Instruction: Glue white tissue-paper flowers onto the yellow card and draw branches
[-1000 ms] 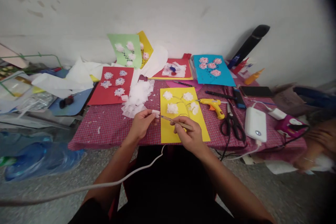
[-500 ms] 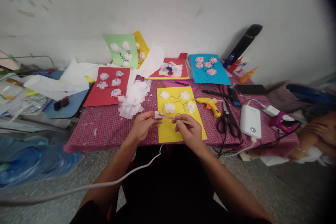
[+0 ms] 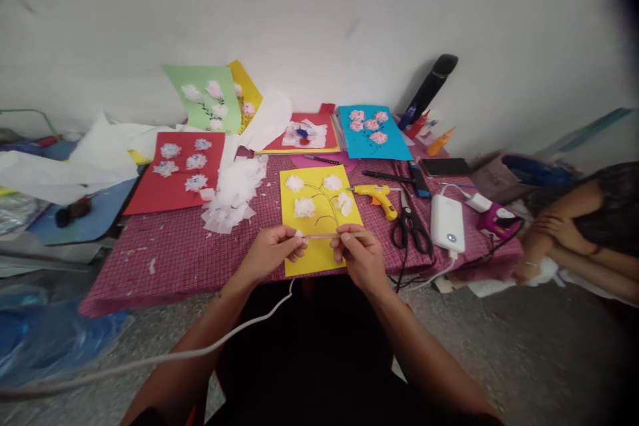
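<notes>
The pale wall (image 3: 249, 6) rises behind your surface (image 3: 184, 263), which is covered with a red checked cloth. At the far right, another person's folded arms (image 3: 559, 236) rest near the surface's end.

Among the coloured sheets, your yellow sheet (image 3: 318, 259) lies flat at the near edge, directly in front of you. A red sheet (image 3: 181, 192) with five flowers lies to its left, a blue sheet (image 3: 357, 143) with pinkish flowers sits beyond it to the right, and a green sheet (image 3: 200, 80) stands against the wall at the back left.

Your left hand (image 3: 279, 247) and right hand (image 3: 360, 254) meet over the lower part of the yellow sheet, facing each other. A loose pile of white tissue squares (image 3: 235, 190) lies between the red sheet and the yellow one.

Just right of your yellow sheet are black-handled scissors (image 3: 412, 231) and a yellow glue gun (image 3: 378, 196), its nozzle pointing at the sheet's edge. A white power bank (image 3: 448, 223) with cables lies beyond the scissors, and a dark smartphone (image 3: 446, 167) lies behind it.

On the upper part of your yellow sheet sit four white tissue blossoms (image 3: 304, 208) along thin, curving stems (image 3: 327, 194). Your right hand is closed around one end of a slender stick (image 3: 322, 236), which you hold roughly level; your left fingers pinch a small white scrap of tissue (image 3: 299, 233) at its other end.
</notes>
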Action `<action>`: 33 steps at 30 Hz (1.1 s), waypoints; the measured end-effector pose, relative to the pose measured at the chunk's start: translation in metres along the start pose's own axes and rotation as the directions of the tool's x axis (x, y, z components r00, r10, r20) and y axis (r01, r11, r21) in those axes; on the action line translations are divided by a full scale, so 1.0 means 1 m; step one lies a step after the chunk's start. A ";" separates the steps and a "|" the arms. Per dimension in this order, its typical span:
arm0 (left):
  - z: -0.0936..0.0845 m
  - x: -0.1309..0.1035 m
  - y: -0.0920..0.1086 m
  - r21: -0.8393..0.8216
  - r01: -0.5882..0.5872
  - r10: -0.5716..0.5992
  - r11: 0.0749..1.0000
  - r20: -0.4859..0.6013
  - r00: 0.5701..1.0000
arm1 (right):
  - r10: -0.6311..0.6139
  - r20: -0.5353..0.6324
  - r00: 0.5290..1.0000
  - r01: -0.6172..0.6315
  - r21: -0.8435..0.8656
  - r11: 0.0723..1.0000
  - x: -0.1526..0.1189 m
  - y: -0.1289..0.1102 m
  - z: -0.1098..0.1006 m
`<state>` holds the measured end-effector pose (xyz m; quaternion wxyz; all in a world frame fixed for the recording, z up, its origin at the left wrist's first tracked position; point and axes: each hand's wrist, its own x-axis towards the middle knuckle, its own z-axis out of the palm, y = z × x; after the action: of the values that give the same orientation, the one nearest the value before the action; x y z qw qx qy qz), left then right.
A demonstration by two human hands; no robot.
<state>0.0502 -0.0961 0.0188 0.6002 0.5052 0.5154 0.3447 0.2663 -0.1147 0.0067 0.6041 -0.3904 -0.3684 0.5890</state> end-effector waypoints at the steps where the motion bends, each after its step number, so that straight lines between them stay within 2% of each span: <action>1: 0.002 -0.001 0.001 0.052 -0.006 0.004 0.999 0.042 0.999 | 0.018 0.005 1.000 -0.018 -0.010 1.000 -0.005 -0.001 -0.005; 3: 0.006 -0.003 0.004 0.146 -0.028 0.015 0.989 0.090 0.996 | 0.009 -0.027 1.000 -0.011 -0.089 0.996 -0.012 -0.003 -0.013; 6: 0.016 -0.001 0.007 0.301 -0.084 0.053 0.950 0.109 0.993 | -0.102 -0.136 0.985 0.067 -0.239 0.969 -0.018 -0.002 -0.020; 8: 0.023 0.002 0.009 0.434 -0.156 0.101 0.887 0.145 0.984 | -0.162 -0.193 0.968 0.106 -0.271 0.957 -0.016 -0.002 -0.023; 10: 0.028 0.009 0.011 0.558 -0.246 0.162 0.793 0.197 0.967 | -0.170 -0.207 0.963 0.112 -0.268 0.957 -0.010 -0.005 -0.025; 13: 0.034 0.030 0.016 0.662 -0.366 0.229 0.654 0.288 0.930 | -0.150 -0.109 0.983 0.115 -0.282 0.953 0.008 -0.021 -0.028; 16: 0.037 0.059 0.021 0.697 -0.441 0.288 0.564 0.335 0.897 | -0.117 0.085 0.989 0.142 -0.398 0.907 0.037 -0.044 -0.028; 20: 0.043 0.089 0.029 0.805 -0.417 0.337 0.422 0.288 0.897 | -0.101 0.238 0.966 0.237 -0.657 0.716 0.080 -0.063 -0.027; 23: 0.053 0.097 0.034 0.876 -0.345 0.316 0.338 0.239 0.918 | -0.088 0.307 0.948 0.299 -0.758 0.579 0.102 -0.067 -0.026; 28: 0.071 0.099 0.040 0.942 -0.250 0.260 0.221 0.190 0.947 | -0.101 0.317 0.943 0.329 -0.839 0.434 0.109 -0.071 -0.025; 33: 0.081 0.103 0.043 0.946 -0.251 0.242 0.204 0.199 0.949 | -0.093 0.343 0.935 0.355 -0.893 0.277 0.106 -0.076 -0.024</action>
<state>0.1568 -0.0093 0.0288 0.1044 0.8415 0.5281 0.0466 0.3245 -0.0102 0.0639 0.2915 -0.5438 -0.7587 0.2089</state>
